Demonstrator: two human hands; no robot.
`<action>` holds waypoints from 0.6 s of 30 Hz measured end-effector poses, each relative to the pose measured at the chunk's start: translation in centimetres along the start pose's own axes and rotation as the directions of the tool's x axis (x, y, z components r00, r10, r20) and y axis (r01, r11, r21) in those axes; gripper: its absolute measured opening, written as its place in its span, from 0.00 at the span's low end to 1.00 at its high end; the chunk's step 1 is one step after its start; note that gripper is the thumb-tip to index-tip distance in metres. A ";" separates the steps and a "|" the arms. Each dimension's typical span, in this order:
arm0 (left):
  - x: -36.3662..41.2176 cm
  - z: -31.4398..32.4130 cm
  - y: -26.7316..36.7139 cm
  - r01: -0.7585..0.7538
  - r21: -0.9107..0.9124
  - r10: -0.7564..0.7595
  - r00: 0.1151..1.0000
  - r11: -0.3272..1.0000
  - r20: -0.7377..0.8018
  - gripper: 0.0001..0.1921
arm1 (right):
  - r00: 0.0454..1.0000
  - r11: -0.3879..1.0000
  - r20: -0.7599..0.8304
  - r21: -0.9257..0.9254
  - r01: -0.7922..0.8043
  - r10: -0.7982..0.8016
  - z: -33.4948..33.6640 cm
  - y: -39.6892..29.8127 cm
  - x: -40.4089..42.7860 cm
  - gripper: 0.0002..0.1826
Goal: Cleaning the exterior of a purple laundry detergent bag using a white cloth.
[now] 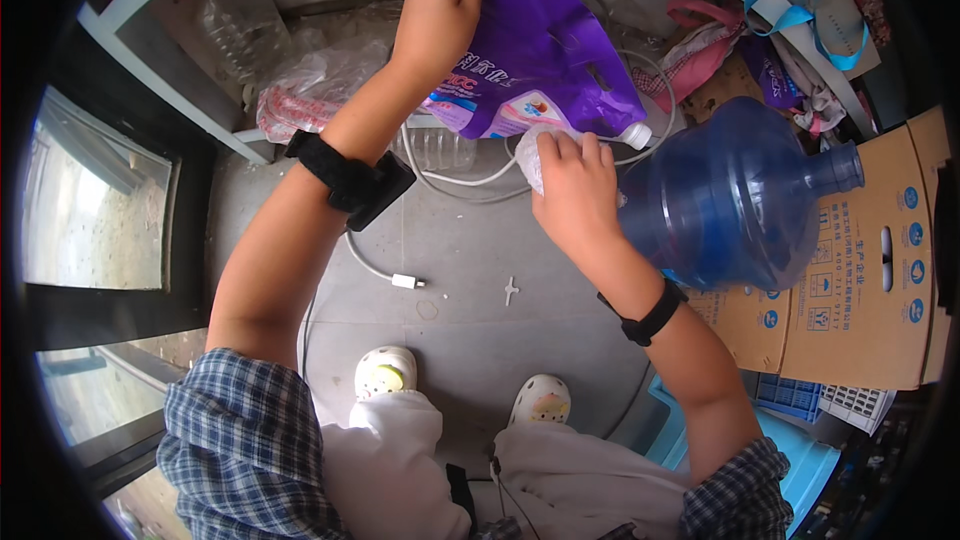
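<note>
My left hand pinches the upper left corner of a purple plastic refill pouch between thumb and fingers. The pouch bears writing and hangs tilted, its white screw cap at the lower right. Just below the pouch, my right hand grips a crumpled whitish wad, perhaps plastic film or tissue. Whether the wad touches the pouch cannot be told. Beside my right hand, a large blue water-cooler bottle lies on its side, its neck pointing right. Part of it is hidden behind my hand and wrist.
Cardboard boxes stand at the right, above a light-blue plastic stool. A white cable loops across the floor, near a loose cable plug. Clear plastic bags lie under the shelf. A glass-paned door is at the left.
</note>
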State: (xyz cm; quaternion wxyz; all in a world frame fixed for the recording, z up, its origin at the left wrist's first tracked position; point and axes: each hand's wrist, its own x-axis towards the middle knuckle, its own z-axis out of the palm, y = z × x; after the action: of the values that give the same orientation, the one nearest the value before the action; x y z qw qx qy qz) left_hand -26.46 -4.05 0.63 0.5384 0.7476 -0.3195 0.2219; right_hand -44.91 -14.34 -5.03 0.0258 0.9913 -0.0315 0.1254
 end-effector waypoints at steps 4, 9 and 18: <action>0.5 -0.2 -0.7 0.047 -0.029 -0.047 0.999 0.998 -0.001 0.17 | 0.946 0.987 -0.303 0.068 0.144 -0.118 -2.9 -1.5 0.6 0.28; 0.3 -0.5 -0.7 0.079 -0.050 -0.079 0.997 0.996 -0.011 0.17 | 0.830 0.977 -0.523 -0.174 0.120 -0.195 -4.1 -1.8 4.4 0.16; -0.1 -0.9 0.3 0.037 -0.032 -0.035 0.997 0.999 0.064 0.16 | 0.905 0.978 -0.425 -0.194 -0.082 -0.008 -2.5 0.2 4.9 0.19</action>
State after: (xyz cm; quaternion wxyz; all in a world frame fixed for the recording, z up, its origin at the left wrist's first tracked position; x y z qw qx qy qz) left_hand -26.74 -3.22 1.11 0.5442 0.7507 -0.3266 0.1833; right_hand -40.80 -14.71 -1.41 0.1326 0.9314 -0.0568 0.3342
